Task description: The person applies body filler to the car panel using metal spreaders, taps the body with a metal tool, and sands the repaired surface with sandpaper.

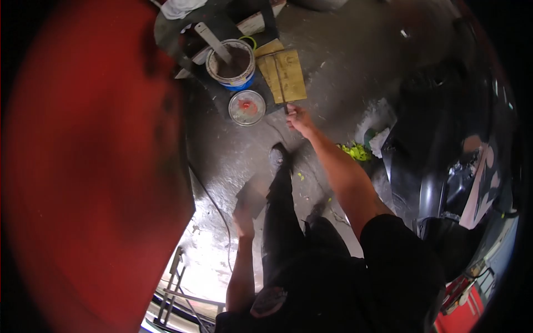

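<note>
My right hand (pixel 298 119) is closed round the near end of a thin dark stick-like tool (pixel 280 77), which stretches over yellow-brown cardboard sheets (pixel 294 72). My left hand (pixel 243 223) hangs lower, in front of my leg, gripping a dark flat piece (pixel 252 195) that is smeared by motion; its kind cannot be made out. Beyond the right hand stands a tub (pixel 237 82) of grey-brown material, a pale flat stirring stick (pixel 212 42) leaning in it. Close to that hand, a round can lid (pixel 247 108) carries a red smear.
A large red panel (pixel 94 166) fills the left side. Dark car bodywork (pixel 433 144) stands at the right. Yellow-green crumpled material (pixel 356 151) lies on the floor beside it. A cable (pixel 214 202) runs over the floor, near a metal stand (pixel 173 277).
</note>
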Tool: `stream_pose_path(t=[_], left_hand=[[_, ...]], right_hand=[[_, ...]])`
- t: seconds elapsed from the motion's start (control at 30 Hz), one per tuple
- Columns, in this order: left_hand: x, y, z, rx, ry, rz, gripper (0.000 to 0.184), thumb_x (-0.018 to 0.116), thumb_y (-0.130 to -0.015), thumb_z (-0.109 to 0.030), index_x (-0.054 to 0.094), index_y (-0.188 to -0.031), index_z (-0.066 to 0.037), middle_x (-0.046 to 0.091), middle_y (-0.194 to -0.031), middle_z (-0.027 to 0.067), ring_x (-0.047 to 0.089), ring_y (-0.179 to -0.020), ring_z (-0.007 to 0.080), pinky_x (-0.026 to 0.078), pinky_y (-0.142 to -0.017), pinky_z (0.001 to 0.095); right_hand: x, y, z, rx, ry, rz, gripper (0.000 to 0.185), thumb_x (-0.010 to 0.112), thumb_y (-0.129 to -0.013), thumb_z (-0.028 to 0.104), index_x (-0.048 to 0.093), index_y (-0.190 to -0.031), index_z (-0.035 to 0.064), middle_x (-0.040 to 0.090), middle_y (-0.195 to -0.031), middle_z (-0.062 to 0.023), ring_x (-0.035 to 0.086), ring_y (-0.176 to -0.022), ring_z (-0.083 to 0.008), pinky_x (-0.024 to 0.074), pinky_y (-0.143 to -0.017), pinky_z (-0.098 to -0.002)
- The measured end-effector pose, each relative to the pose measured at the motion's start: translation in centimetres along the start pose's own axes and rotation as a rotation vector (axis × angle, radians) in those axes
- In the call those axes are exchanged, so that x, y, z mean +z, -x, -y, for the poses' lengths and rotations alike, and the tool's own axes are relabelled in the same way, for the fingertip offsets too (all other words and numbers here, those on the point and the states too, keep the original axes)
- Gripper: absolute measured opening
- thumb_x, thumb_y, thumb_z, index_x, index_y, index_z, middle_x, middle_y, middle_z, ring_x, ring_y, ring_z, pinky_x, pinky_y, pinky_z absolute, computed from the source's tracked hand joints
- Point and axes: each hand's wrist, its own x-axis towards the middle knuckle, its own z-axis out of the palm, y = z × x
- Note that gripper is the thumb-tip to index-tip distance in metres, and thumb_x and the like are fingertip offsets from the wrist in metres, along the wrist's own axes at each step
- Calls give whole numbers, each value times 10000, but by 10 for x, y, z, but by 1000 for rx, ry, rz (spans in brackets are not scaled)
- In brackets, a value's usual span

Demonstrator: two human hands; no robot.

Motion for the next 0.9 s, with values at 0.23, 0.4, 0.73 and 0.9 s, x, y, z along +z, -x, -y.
stream_pose_path(t=[0.23, 0.4, 0.73, 0.9], left_hand=[[32, -29, -101, 2, 313, 393, 446, 514, -1071, -203, 480, -1406, 90, 581, -1351, 219, 556, -1264, 324, 448, -1068, 411], [66, 4, -176, -244, 799, 659, 437, 556, -1062, -228, 486, -1382, 62, 579, -1361, 177, 552, -1276, 282, 408, -1112, 449], [122, 143, -178, 108, 208, 815, 294, 582, -1024, -208, 610, -1213, 16, 671, -1167, 132, 658, -1006, 229, 540, -878, 375], [168, 204, -126, 652, -296, 1079, 320, 524, -1034, -183, 623, -1196, 75, 676, -1121, 147, 643, -994, 232, 528, -875, 360]], right_hand=[[-30, 193, 64, 172, -646, 368, 734, 631, -989, 442, 375, -1539, 28, 635, -1158, -141, 629, -1090, -300, 525, -960, -487], [-57, 318, 76, 50, -683, 221, 437, 642, -998, 375, 592, -1285, 49, 630, -994, -55, 623, -963, -181, 528, -848, -358], [-130, 530, 10, -340, -385, -788, 388, 657, -877, 203, 607, -1220, 29, 683, -992, -106, 670, -810, -228, 548, -729, -366], [-117, 657, -45, -361, 114, -844, 395, 620, -787, 167, 642, -1154, 24, 689, -1001, -209, 676, -881, -396, 536, -815, -467]])
